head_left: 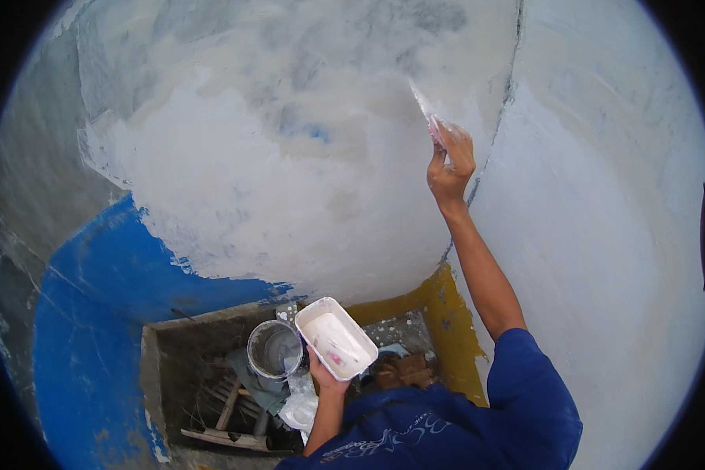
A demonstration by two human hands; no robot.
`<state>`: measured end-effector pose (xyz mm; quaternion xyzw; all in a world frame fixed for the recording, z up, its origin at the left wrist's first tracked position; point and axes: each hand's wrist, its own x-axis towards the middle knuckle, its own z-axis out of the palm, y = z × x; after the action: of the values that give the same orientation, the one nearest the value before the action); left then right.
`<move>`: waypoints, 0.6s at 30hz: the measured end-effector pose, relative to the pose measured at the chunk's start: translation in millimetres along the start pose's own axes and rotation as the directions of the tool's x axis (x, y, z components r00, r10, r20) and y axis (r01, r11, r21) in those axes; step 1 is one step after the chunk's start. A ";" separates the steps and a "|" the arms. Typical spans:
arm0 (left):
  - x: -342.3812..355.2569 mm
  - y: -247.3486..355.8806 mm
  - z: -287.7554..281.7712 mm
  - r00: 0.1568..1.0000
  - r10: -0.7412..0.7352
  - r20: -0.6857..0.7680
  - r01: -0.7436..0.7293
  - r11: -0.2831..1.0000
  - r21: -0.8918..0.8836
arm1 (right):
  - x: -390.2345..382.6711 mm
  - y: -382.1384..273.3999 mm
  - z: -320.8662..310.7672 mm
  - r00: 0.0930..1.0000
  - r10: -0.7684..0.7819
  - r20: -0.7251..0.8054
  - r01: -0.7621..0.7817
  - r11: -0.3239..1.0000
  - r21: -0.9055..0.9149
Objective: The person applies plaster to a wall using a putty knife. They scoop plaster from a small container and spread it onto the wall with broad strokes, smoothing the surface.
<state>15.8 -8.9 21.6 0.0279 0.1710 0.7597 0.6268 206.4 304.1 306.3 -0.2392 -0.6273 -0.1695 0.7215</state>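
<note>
Blue sleeves frame 2 closed grips: left hand (327, 377) should keep the putty tray (336, 338) level while right hand (450, 166) draws the scraper (427, 112) flat along the far wall (274, 196).

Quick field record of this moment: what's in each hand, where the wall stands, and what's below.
left hand: holds a white rectangular tray with white putty in it
right hand: raised, presses a putty knife to the wall near the corner
wall: mostly coated white, patchy grey above, blue at lower left
below: round bucket beside the tray, scrap wood in a recess
</note>
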 end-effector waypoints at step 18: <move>-2.9 -2.3 -2.3 0.999 -0.007 -0.037 0.005 0.997 -0.074 | -14.9 -8.3 25.1 0.999 0.010 -0.049 -0.016 0.993 -0.120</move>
<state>18.0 -11.9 19.2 -0.0099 0.1547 0.7640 0.6264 178.9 310.4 295.2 -0.2822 -0.5966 -0.2082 0.7218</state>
